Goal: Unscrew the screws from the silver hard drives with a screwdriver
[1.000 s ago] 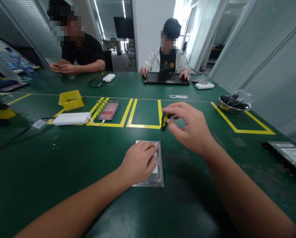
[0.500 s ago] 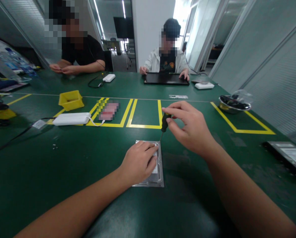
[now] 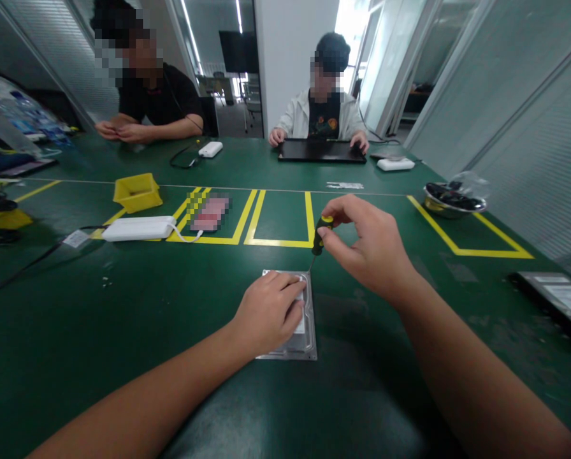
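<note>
A silver hard drive (image 3: 309,341) with a white label lies flat on the green table. My left hand (image 3: 269,312) is laid across its top and holds it down with bent fingers, hiding most of the label. My right hand (image 3: 369,245) pinches a small screwdriver (image 3: 318,237) with a black and yellow handle between thumb and forefinger. The screwdriver leans slightly, and its thin shaft reaches down to the drive's far right corner. Whether the tip sits in a screw is too small to tell.
Near the left stand a yellow bin (image 3: 137,194), a white power bank (image 3: 139,228) and a phone (image 3: 211,213) on a cable. At right are a metal bowl (image 3: 452,204) of dark parts and another drive-like device (image 3: 563,299). Two people sit opposite, one holding a dark panel (image 3: 321,150).
My right forefinger has drawn back from the top of the screwdriver handle, baring its yellow end. The handle leans a little more to the right. My left hand and the hard drive stay put.
</note>
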`<action>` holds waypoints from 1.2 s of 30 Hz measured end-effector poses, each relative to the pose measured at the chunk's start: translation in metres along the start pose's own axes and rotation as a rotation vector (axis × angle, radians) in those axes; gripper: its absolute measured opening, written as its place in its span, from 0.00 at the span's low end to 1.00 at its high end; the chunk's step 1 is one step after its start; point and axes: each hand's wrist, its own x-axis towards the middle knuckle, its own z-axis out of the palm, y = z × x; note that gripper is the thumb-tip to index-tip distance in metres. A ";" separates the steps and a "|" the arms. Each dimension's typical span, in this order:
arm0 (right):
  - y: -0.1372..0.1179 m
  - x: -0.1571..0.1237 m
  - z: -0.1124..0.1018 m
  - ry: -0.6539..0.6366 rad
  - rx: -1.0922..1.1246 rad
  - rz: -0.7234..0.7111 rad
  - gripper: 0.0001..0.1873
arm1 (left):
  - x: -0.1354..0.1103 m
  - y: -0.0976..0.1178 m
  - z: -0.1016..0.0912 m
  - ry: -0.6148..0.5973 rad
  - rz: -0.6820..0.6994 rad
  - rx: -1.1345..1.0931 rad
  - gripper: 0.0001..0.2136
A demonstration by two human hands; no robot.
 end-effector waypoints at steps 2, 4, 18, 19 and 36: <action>0.000 0.000 0.001 0.003 -0.030 -0.005 0.06 | 0.000 0.000 0.000 0.000 -0.002 -0.001 0.15; 0.001 -0.001 0.001 0.011 -0.061 -0.006 0.05 | 0.000 0.000 0.000 -0.004 0.000 0.000 0.15; 0.002 0.000 0.000 0.043 -0.064 -0.021 0.05 | 0.000 0.000 0.001 -0.010 0.002 -0.007 0.16; 0.002 -0.001 0.000 0.046 -0.059 -0.022 0.07 | -0.001 0.000 0.001 -0.012 0.001 -0.006 0.16; 0.003 0.001 0.000 0.052 0.016 0.038 0.05 | 0.000 0.000 0.000 -0.005 0.006 -0.011 0.15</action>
